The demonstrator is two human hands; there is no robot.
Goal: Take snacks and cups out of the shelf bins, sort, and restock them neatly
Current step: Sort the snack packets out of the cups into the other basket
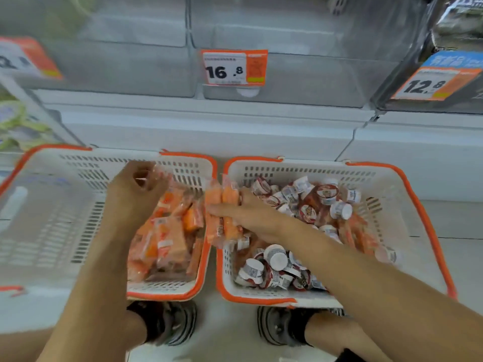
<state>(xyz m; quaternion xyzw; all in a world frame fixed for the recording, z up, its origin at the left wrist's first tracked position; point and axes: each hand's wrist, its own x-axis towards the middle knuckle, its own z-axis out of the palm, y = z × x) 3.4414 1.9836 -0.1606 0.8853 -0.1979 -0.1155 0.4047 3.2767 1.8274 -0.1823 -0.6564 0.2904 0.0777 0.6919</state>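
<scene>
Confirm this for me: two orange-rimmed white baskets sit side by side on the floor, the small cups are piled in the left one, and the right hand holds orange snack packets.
One thing is wrong. The head view shows the small cups piled in the right basket; the left basket holds orange packets. The rest stands: the right hand does hold orange snack packets.

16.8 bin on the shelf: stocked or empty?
Empty, as far as visible: the clear bin behind the 16.8 price tag shows nothing inside.
</scene>
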